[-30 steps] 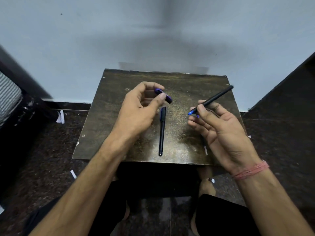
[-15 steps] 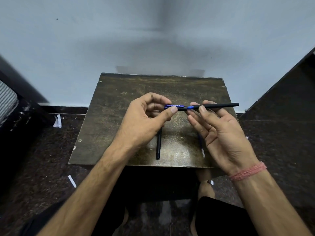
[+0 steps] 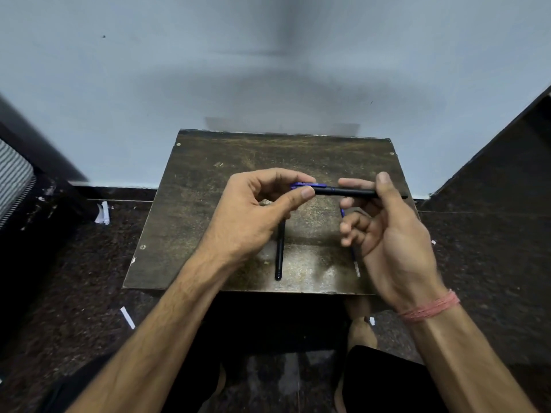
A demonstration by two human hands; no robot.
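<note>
Hands hold one black pen (image 3: pixel 351 191) flat above the brown worktop (image 3: pixel 202 204). Left hand (image 3: pixel 253 216) pinches the blue cap (image 3: pixel 313 185), which sits on the pen's left end. Right hand (image 3: pixel 387 231) grips the pen's other end between thumb and fingers. Another black pen (image 3: pixel 279 254) lies on the worktop, partly under the left hand.

The slim black plastic pen barrel (image 3: pixel 354 191) looks smooth and matt, the short blue plastic cap (image 3: pixel 308 185) on its end has a slight sheen, and the second long black plastic pen (image 3: pixel 279 257) is equally dull. The dark brown square wooden tabletop (image 3: pixel 208 204) is worn, scratched and rough, with a faint shine near its front. The dark speckled stone floor (image 3: pixel 74 263) is polished, the pale blue painted wall (image 3: pixel 268 70) matt, the white paper scrap (image 3: pixel 127 317) dull, and the pink-red thread wristband (image 3: pixel 429 308) fibrous.
</note>
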